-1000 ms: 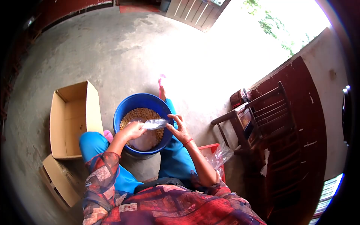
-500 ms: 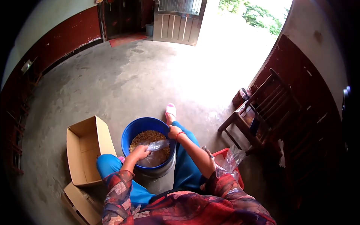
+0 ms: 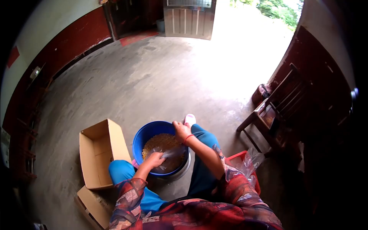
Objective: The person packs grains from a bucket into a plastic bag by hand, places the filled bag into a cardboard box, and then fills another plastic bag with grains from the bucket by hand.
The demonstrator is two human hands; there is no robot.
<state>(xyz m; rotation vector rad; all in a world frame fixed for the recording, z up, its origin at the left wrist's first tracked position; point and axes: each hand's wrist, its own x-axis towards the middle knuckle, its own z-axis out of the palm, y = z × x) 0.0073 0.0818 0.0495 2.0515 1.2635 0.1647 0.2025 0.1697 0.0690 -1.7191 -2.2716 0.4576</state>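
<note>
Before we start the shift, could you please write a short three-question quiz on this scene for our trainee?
1. Which hand is nearer the wooden chair: (a) left or (b) right?
2. True or false: the red container stands on the person's left side.
3. Fill in: the left hand, over the blue bucket, holds clear ____.

Key:
1. b, the right hand.
2. False; the red container is on the person's right.
3. Plastic.
</note>
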